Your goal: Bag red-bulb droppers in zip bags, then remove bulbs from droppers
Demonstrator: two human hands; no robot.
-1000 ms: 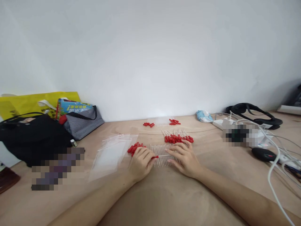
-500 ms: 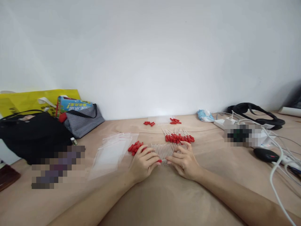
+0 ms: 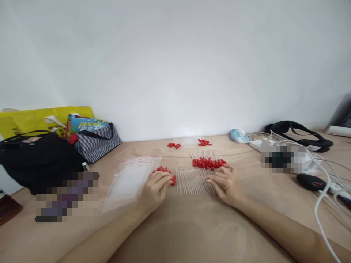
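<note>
My left hand point(image 3: 156, 188) is closed in a pinch at the near edge of a small pile of red caps point(image 3: 161, 169). A red cap point(image 3: 173, 180) is at its fingertips. Between the thumb and fingers of my right hand point(image 3: 227, 185) is a thin clear stick point(image 3: 202, 177), held level and pointing left. Beneath it lies a row of thin clear sticks point(image 3: 189, 184), side by side on the table. Just beyond my right hand, a bunch of red-capped sticks point(image 3: 208, 162) lies with the red ends towards me. My fingers hide part of the row and pile.
Clear zip bags point(image 3: 128, 182) lie left of my left hand. By the wall are more red caps point(image 3: 173, 145) and a clear bag point(image 3: 189, 140). A black bag point(image 3: 46, 157) and striped bag point(image 3: 95, 142) stand left. Cables point(image 3: 320, 204) and a black headset point(image 3: 301, 137) are right.
My hands have drawn apart: the left moved left to the red pile, the right slightly right. The red cap and stick that met between them are no longer there, and the stick row is uncovered.
</note>
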